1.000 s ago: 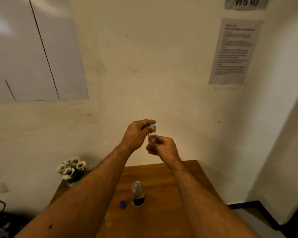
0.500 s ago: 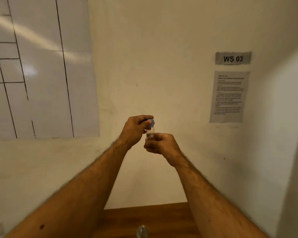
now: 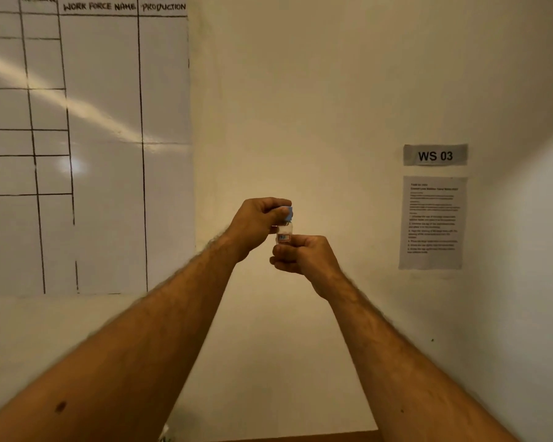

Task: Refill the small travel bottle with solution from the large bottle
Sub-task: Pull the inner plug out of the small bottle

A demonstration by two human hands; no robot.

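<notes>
A small clear travel bottle (image 3: 283, 232) with a label is held upright in front of the wall at chest height. My right hand (image 3: 304, 255) grips its lower body from below. My left hand (image 3: 257, 223) curls over the top, fingers pinching the light blue cap (image 3: 288, 213). The large bottle is out of view below the frame.
A whiteboard chart (image 3: 87, 148) covers the wall on the left. A "WS 03" sign (image 3: 435, 155) and a printed sheet (image 3: 431, 223) hang on the right. A thin strip of the wooden table (image 3: 300, 438) shows at the bottom edge.
The view has tilted upward, so the table, large bottle and flowers have dropped out of the frame. Both hands keep the same hold on the small bottle and its cap.
</notes>
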